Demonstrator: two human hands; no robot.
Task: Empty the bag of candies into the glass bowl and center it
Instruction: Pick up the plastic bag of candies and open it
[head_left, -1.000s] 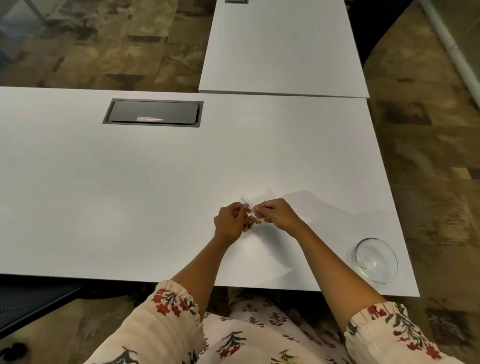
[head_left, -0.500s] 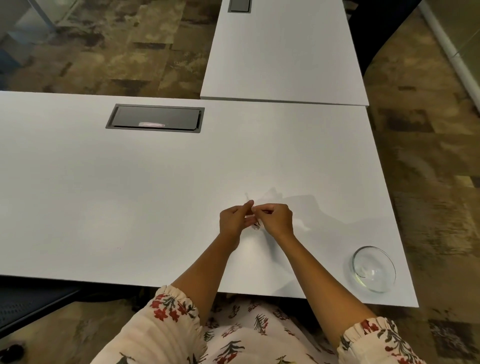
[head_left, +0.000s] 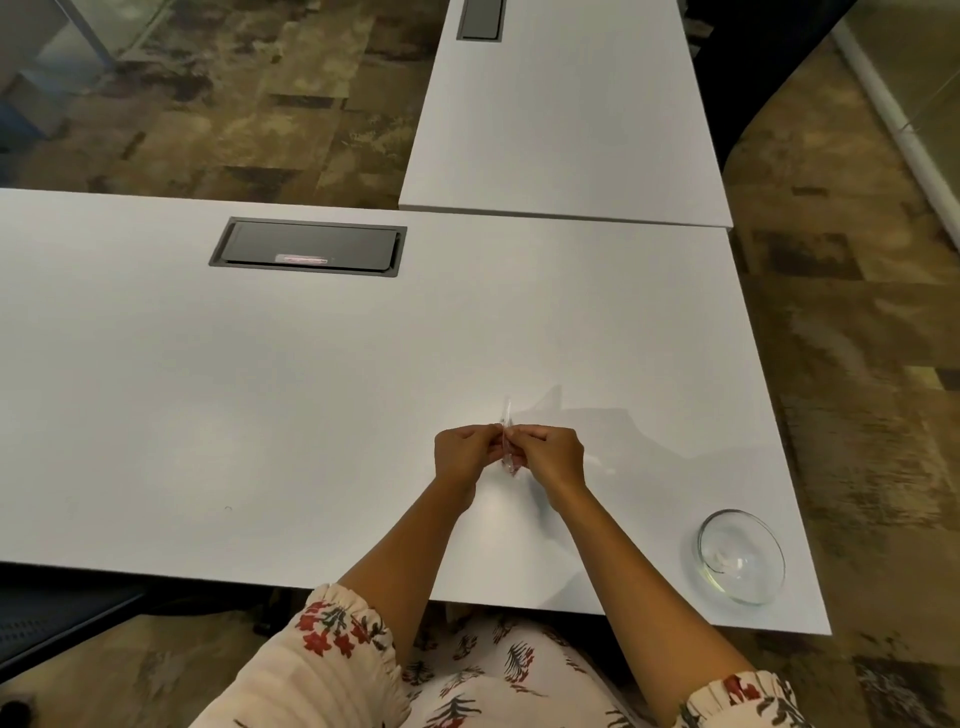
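The small clear plastic bag of candies (head_left: 506, 444) is pinched between both hands above the white rectangular table (head_left: 260, 415), a little toward four o'clock from the table's middle. It stands nearly on edge, so only a thin sliver shows: its transparent top edge pokes up at twelve o'clock above the knuckles, and a faint reddish bit shows at its lower end between the two hands. The candies themselves are too hidden to make out.

The left hand (head_left: 465, 453) is closed narrowly on the bag's left side, thumb and fingers drawn together on the plastic. The right hand (head_left: 549, 456) is curled the same way on the right side, its fingertips meeting the left hand's at the bag. Both forearms rise from floral-printed cream sleeves (head_left: 332, 670) at six o'clock.

The round clear glass bowl (head_left: 741, 556) sits on the table's near right corner, at about four o'clock from the hands and well apart from them; it looks empty.

A dark grey rectangular cable hatch (head_left: 309, 247) is set into the tabletop at about eleven o'clock from the hands. A second white table (head_left: 566, 114) butts against the far edge at twelve o'clock.
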